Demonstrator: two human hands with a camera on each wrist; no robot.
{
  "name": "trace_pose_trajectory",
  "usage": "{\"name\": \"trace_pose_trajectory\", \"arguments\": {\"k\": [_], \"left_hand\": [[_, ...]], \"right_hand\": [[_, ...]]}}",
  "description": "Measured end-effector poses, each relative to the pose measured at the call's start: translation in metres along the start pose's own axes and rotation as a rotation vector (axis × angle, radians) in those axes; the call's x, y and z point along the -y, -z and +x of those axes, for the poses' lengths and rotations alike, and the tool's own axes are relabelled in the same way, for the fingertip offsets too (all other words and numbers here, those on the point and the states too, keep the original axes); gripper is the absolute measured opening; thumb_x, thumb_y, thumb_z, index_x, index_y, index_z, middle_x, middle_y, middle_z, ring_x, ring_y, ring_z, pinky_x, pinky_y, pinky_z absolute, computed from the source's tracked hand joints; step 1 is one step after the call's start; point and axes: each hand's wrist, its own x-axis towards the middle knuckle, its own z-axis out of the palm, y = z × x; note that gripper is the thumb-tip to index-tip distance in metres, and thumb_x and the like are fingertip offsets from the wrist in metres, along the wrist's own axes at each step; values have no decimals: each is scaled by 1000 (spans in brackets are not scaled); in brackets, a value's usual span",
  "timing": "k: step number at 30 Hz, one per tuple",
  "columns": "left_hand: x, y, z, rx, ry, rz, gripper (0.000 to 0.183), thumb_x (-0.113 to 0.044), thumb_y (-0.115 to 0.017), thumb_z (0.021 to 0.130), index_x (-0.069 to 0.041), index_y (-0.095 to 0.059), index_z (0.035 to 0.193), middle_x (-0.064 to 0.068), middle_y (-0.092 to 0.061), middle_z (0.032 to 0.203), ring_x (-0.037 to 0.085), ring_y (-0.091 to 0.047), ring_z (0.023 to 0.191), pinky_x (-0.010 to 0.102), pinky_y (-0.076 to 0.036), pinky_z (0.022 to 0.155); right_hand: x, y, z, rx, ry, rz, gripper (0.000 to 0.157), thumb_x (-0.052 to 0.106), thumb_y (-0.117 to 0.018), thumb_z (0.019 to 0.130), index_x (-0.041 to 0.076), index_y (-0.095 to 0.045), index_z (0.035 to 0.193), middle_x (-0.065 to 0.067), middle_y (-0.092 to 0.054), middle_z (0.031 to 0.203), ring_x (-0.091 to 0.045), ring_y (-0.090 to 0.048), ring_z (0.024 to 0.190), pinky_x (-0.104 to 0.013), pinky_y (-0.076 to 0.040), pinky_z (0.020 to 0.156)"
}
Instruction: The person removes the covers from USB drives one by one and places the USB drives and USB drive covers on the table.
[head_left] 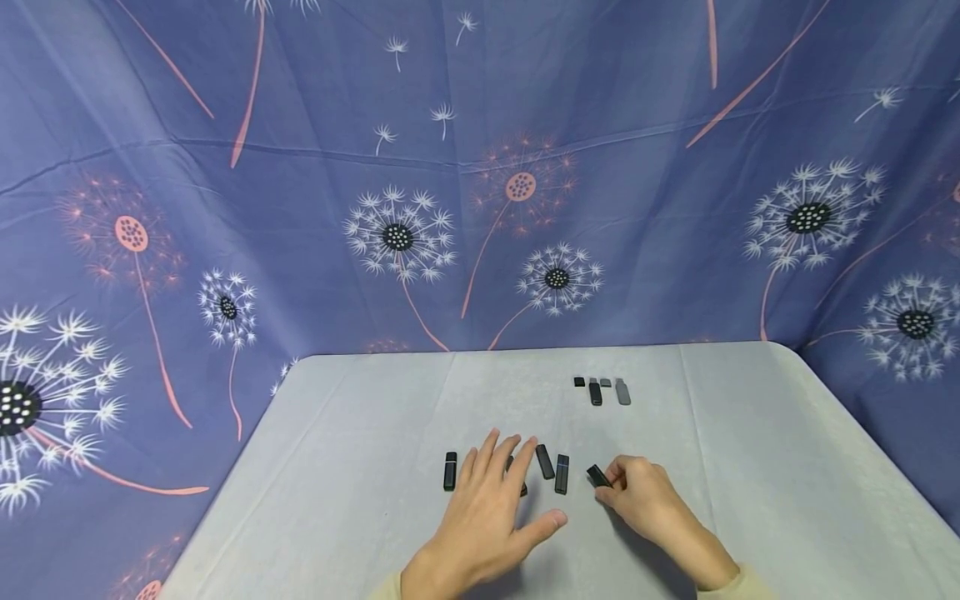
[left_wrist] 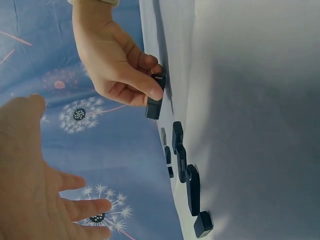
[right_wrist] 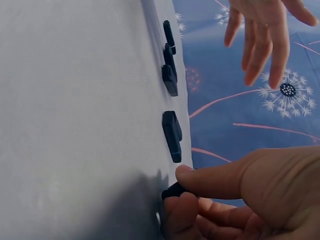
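Observation:
My right hand (head_left: 647, 498) pinches a black USB flash drive (head_left: 597, 476) between thumb and fingers, just above the table. In the left wrist view that drive (left_wrist: 154, 108) points downward from the fingertips. My left hand (head_left: 491, 517) hovers with spread fingers and holds nothing. Beneath and around it lie capped black flash drives: one at the left (head_left: 450, 472), one partly hidden by the fingers (head_left: 522, 490), and two at its right, a tilted one (head_left: 545, 462) and an upright one (head_left: 562, 474).
Farther back on the pale table (head_left: 360, 417) lie a black flash drive (head_left: 596, 393) and a grey flash drive (head_left: 622, 392), both with plugs bare. A black cap (head_left: 579, 382) and a grey cap (head_left: 605, 382) are beside them. A blue dandelion-print cloth (head_left: 300, 250) hangs behind.

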Motion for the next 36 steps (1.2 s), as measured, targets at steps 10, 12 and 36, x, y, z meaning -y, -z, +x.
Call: {"name": "trace_pose_trajectory", "arguments": {"k": [10, 12, 36], "left_hand": [[5, 9, 7, 5, -15, -36, 79, -73, -38, 101, -20, -36, 160, 8, -49, 153, 40, -41, 147, 62, -43, 110], [6, 12, 8, -7, -25, -45, 79, -72, -40, 101, -19, -37, 159, 7, -50, 153, 39, -43, 146, 60, -45, 108], [19, 31, 19, -16, -96, -61, 75, -64, -54, 100, -19, -41, 158, 2, -61, 145, 21, -62, 129, 45, -56, 98]], "right_hand": [[4, 19, -4, 9, 42, 72, 15, 9, -82, 85, 5, -67, 87, 2, -65, 73, -13, -56, 65, -25, -45, 56], [6, 23, -5, 5, 56, 74, 15, 10, -82, 86, 6, -68, 87, 3, -65, 74, -12, -57, 66, -25, -45, 57], [49, 55, -23, -61, 254, 91, 10, 13, -80, 90, 18, -71, 90, 10, -71, 82, -2, -62, 72, -23, -51, 65]]}}
